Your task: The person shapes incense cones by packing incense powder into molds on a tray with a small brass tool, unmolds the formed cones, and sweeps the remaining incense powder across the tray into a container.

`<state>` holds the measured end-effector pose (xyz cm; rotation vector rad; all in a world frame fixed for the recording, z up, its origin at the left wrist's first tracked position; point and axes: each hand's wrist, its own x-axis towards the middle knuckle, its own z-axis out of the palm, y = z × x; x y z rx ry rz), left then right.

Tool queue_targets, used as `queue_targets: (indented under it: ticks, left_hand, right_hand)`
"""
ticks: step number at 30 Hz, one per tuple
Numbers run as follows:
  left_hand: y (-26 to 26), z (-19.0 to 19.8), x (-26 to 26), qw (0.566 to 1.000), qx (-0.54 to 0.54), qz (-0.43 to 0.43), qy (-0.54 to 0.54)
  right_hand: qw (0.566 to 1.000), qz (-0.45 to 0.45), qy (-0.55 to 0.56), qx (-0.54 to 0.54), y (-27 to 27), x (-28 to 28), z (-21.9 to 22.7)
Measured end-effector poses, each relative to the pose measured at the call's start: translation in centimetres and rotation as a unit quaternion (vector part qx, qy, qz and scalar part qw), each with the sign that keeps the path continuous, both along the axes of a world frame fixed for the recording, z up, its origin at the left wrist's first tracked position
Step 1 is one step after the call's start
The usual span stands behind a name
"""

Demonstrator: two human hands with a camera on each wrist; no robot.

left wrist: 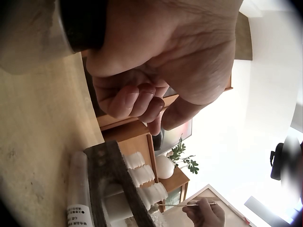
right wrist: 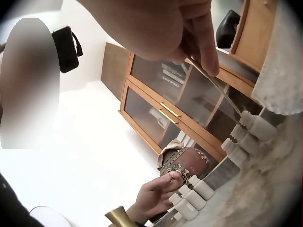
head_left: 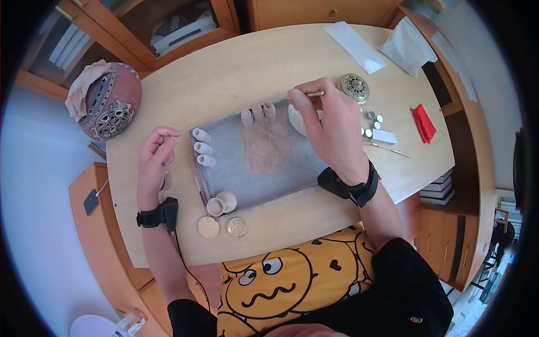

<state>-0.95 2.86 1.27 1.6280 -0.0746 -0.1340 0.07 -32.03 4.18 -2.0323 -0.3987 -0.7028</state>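
My right hand [head_left: 334, 129] pinches a thin brass-ended tool [head_left: 318, 94] above the tray [head_left: 224, 185]. In the right wrist view, the tool's thin shaft [right wrist: 215, 85] slants down to the mouth of a white vial [right wrist: 259, 126], one of three in a row at the tray's far edge. Brown powder [head_left: 266, 149] lies spread in front of them. Left of the tray, my left hand [head_left: 157, 157] is raised with loosely bent fingers and nothing in them; three more white vials [head_left: 203, 148] lie at the tray's left side, mouths tilted.
A round jar [head_left: 227, 200] and a powder-filled cup [head_left: 215, 206] stand at the tray's near-left corner, with two round lids [head_left: 208, 227] below. A patterned clay pot [head_left: 115, 101] is at far left. Right of the tray are small jars, a pierced brass lid [head_left: 355, 88] and red cloth [head_left: 424, 123].
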Motion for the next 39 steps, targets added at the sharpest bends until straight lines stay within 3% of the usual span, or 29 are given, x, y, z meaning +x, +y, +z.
queue_targets:
  ticks: [9,12,20,26,39]
  left_hand:
    - [0.0,0.0,0.0,1.000,0.005,0.002,-0.002]
    - [0.0,0.2,0.1,1.000,0.003,0.007,0.004]
    - [-0.3,0.3,0.0,1.000,-0.003,0.004,0.002]
    - [-0.1,0.1,0.0,1.000,-0.009,0.003,-0.012]
    - [0.0,0.1,-0.1,1.000,-0.007,-0.005,-0.005]
  right_hand:
    - [0.999,-0.001,-0.001,-0.044,-0.7,-1.2,0.5]
    - [0.993,0.033,-0.056,-0.101,-1.4,-1.3,0.7]
    - [0.938,0.126,-0.158,-0.281,-2.6,-2.5,0.5]
    - [0.918,0.139,-0.162,-0.333,-2.5,-3.3,1.1]
    - [0.962,0.127,-0.114,-0.211,-1.5,-1.8,1.0]
